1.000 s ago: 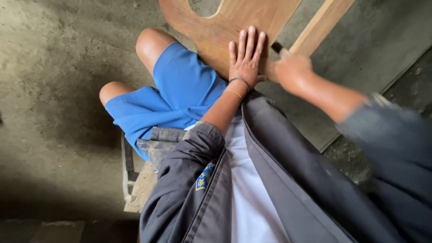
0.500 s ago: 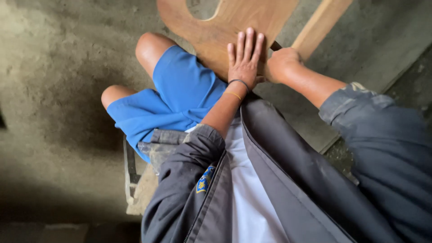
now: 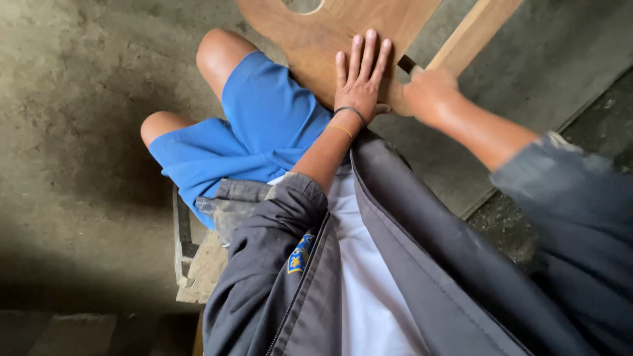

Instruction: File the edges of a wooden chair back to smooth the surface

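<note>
Rough grey concrete floor (image 3: pixel 72 118) all around, stained and shadowed toward the lower left corner of the view. Seated above it on a low wooden stool (image 3: pixel 198 264), only partly showing under the body. Blue shorts (image 3: pixel 257 132) over both bent knees, a dark grey jacket (image 3: pixel 409 264) hanging open over a white shirt (image 3: pixel 369 303).

Brown wooden board (image 3: pixel 330 33) lying across the right thigh and running out past the top edge of the view, with a rounded cut-out at its upper edge. Paler wooden strip (image 3: pixel 471 33) slanting up to the right, just beside the board's right edge; whether joined to it, cannot tell.

Left hand (image 3: pixel 359 79) pressed flat, palm down, on the near end of the board, fingers (image 3: pixel 369 49) straight and slightly spread, thumb out to the right side. Gripping nothing, only bearing down. Dark band and a thin yellow band round the wrist.

Right hand (image 3: pixel 428 92) curled into a fist just right of the left thumb, at the board's near right corner, seen from the back. Fingers closed round a dark handle (image 3: pixel 407 64), only a short stub of it showing between the fist and the pale strip; kind of tool not clear. Right forearm bare, sleeve pushed back toward the elbow.
</note>
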